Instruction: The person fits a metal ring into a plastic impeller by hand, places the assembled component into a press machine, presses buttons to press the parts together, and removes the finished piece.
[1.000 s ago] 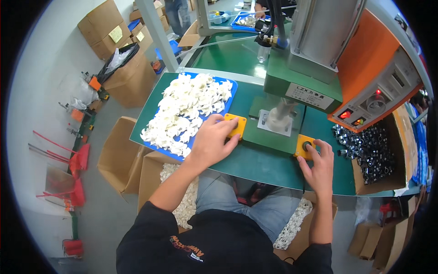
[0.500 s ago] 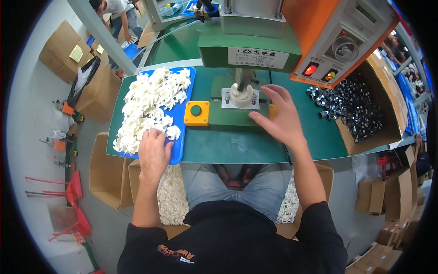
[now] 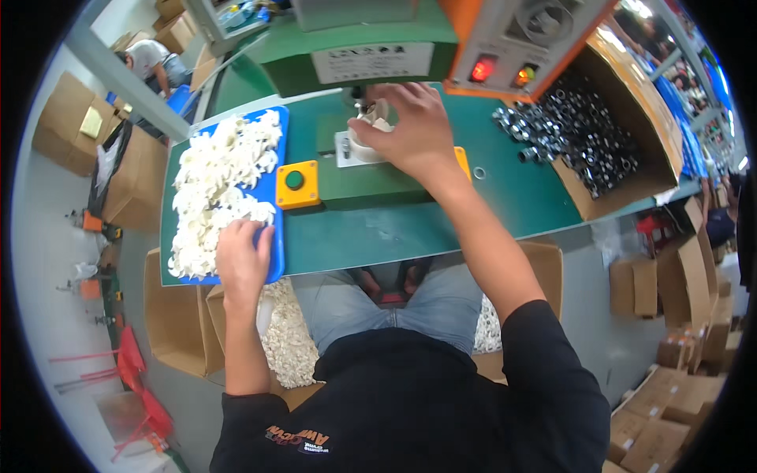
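My left hand (image 3: 242, 258) rests at the near right corner of a blue tray (image 3: 276, 264), its thumb apart from the bent fingers. The fingertips touch the heap of white curved plastic pieces (image 3: 225, 162); nothing shows in their grip. My right hand (image 3: 414, 134) reaches under the green press head (image 3: 359, 59). Its thumb and fingers close round a white plastic piece (image 3: 384, 124) at the white round holder (image 3: 362, 148), which sits on a small metal plate. The hand hides much of the holder and piece.
A yellow box with a green button (image 3: 296, 183) stands between tray and press; another yellow box (image 3: 462, 162) is partly behind my right wrist. A small ring (image 3: 479, 173) lies beside it. Black and silver metal fittings (image 3: 587, 134) spill from a carton (image 3: 583, 189) at right, below an orange control box (image 3: 461, 51).
My right hand has moved forward and left from beside the holder to close over it. My left hand stays at the tray, its thumb further from the fingers. The whole view has shifted.
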`<state>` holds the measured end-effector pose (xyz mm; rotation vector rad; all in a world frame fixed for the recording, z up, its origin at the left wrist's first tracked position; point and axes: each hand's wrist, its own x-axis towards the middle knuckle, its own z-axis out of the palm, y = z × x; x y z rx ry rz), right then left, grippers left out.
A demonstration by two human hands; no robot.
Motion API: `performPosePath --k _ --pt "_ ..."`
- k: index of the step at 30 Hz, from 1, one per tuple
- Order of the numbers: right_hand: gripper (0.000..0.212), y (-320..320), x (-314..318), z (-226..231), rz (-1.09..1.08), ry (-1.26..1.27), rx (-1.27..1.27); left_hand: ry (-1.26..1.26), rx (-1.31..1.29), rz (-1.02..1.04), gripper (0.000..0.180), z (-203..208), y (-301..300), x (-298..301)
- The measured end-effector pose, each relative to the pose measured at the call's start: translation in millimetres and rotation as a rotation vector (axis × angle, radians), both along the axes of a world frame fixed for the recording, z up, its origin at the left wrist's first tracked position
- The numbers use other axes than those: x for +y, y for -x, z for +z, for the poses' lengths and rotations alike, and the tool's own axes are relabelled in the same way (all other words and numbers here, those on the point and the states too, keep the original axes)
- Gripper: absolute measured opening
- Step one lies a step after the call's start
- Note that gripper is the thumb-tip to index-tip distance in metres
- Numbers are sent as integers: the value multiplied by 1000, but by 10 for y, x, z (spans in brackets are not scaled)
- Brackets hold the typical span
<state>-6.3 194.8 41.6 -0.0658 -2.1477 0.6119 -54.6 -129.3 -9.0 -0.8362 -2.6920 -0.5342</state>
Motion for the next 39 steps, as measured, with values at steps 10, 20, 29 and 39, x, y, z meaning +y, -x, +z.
performPosePath --k 10,20,29,39 --pt "43 -2387 749 7 -33 -49 -734 0 -130 144 24 -61 124 74" --pt "35 -1562 778 -437 -215 -17 -582 -398 -73 -83 44 150 87 77" --pt "23 -1507 777 -358 -168 107 -367 -554 -445 -512 52 344 -431 887" --pt "26 -1218 -148 -116 412 33 -6 -526 -508 -718 44 419 -584 1303"
